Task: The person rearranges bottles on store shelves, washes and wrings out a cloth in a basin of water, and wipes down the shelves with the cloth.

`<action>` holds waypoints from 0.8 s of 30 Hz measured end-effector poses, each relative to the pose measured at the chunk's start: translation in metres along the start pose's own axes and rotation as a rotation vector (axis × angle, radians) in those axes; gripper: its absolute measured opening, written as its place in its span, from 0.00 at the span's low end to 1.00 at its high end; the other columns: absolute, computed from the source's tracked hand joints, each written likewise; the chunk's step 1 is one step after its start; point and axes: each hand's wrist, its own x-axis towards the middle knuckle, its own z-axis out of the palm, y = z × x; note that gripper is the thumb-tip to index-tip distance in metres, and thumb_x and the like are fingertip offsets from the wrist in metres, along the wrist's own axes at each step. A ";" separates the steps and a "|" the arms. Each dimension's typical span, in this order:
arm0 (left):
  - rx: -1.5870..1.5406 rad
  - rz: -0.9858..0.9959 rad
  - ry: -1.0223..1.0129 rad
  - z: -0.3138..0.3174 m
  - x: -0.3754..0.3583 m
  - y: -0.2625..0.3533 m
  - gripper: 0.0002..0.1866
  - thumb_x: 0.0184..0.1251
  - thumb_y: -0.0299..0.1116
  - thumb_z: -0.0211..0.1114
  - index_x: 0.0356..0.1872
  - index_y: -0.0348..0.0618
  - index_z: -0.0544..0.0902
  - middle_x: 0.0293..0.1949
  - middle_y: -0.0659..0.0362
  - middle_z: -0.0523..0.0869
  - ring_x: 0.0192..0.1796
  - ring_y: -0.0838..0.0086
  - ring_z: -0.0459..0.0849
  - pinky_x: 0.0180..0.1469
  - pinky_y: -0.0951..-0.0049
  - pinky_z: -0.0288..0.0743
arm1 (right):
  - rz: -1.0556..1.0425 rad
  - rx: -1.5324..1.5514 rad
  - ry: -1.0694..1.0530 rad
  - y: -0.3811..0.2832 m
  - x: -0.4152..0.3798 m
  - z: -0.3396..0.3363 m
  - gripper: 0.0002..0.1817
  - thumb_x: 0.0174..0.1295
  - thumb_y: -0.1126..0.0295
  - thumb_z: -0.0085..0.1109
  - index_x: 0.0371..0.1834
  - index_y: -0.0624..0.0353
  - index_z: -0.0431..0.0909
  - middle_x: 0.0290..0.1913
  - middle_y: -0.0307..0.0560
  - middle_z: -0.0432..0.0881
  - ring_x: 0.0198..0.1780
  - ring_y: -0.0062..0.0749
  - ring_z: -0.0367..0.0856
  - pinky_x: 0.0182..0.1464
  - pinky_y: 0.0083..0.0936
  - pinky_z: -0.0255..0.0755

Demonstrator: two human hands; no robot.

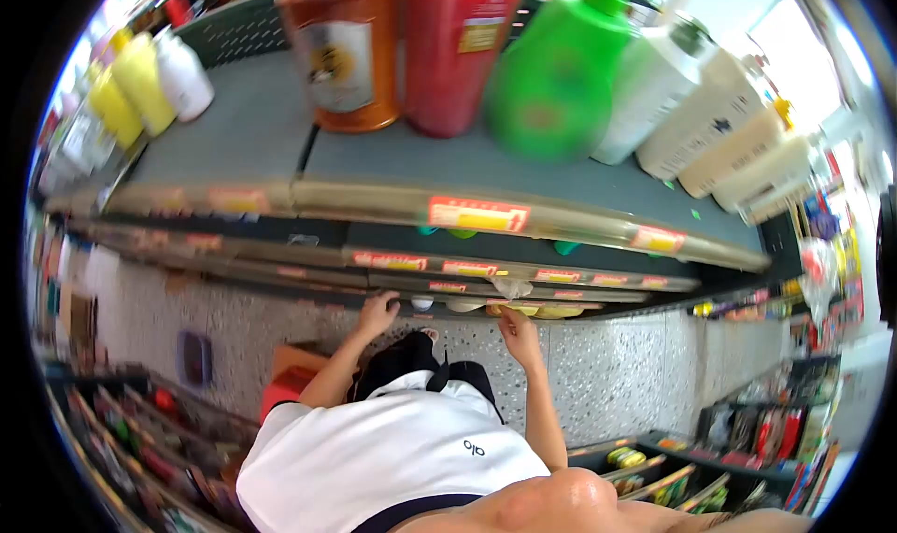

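On the head view, the left hand [377,315] is at a low shelf edge [327,300], open, fingers loosely spread, near 1 small white item [422,303]. Over to the right hand [519,334]: it's just beside yellowish items [560,312] low on the shelving, fingers bent, grip impossible to tell. Up top, 1 green bottle [559,80] stands beside 1 red bottle [455,61].

The grey shelf [238,127] carries yellow bottles [145,85] at 10 o'clock, orange bottle [377,52] at 11, red bottle [448,75] at 12, green bottle [558,75] at 1, pale bottles [701,122] at 2.
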 end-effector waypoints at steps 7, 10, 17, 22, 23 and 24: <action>-0.077 -0.190 0.593 -0.012 -0.111 -0.011 0.16 0.60 0.30 0.64 0.49 0.37 0.83 0.46 0.42 0.83 0.51 0.46 0.80 0.54 0.57 0.75 | -0.280 0.030 -0.520 0.012 0.031 0.033 0.15 0.62 0.73 0.59 0.51 0.63 0.80 0.45 0.55 0.85 0.42 0.43 0.85 0.44 0.33 0.78; -0.087 -0.505 0.774 -0.006 -0.203 0.001 0.15 0.61 0.30 0.64 0.48 0.35 0.82 0.45 0.43 0.82 0.50 0.48 0.80 0.54 0.59 0.74 | -0.293 0.016 -0.771 0.019 0.029 0.045 0.15 0.63 0.71 0.58 0.53 0.62 0.80 0.47 0.55 0.84 0.43 0.41 0.86 0.44 0.32 0.79; 0.316 -1.077 1.143 0.015 -0.446 -0.001 0.22 0.65 0.31 0.63 0.59 0.37 0.75 0.61 0.43 0.73 0.65 0.48 0.68 0.68 0.55 0.60 | -0.317 -0.088 -1.237 0.068 -0.004 0.158 0.16 0.65 0.69 0.59 0.54 0.61 0.81 0.41 0.50 0.87 0.40 0.31 0.85 0.44 0.27 0.77; 0.359 -1.441 1.332 0.033 -0.518 -0.030 0.27 0.68 0.37 0.65 0.63 0.34 0.71 0.64 0.45 0.70 0.66 0.51 0.68 0.67 0.53 0.62 | -0.067 -0.066 -1.421 0.101 -0.034 0.288 0.20 0.66 0.67 0.60 0.59 0.61 0.78 0.41 0.43 0.86 0.42 0.25 0.82 0.43 0.24 0.75; 0.216 -1.493 1.372 0.045 -0.527 -0.047 0.27 0.69 0.38 0.64 0.63 0.34 0.71 0.63 0.46 0.72 0.65 0.54 0.70 0.65 0.55 0.63 | 0.034 -0.050 -1.434 0.115 -0.039 0.320 0.20 0.65 0.67 0.60 0.59 0.61 0.78 0.41 0.43 0.85 0.42 0.25 0.81 0.43 0.23 0.75; 0.082 -1.543 1.410 0.050 -0.538 -0.068 0.26 0.70 0.39 0.64 0.63 0.35 0.71 0.62 0.48 0.73 0.63 0.57 0.72 0.64 0.56 0.65 | 0.121 -0.146 -1.457 0.119 -0.051 0.354 0.26 0.65 0.64 0.60 0.65 0.60 0.72 0.45 0.44 0.83 0.45 0.27 0.80 0.41 0.26 0.75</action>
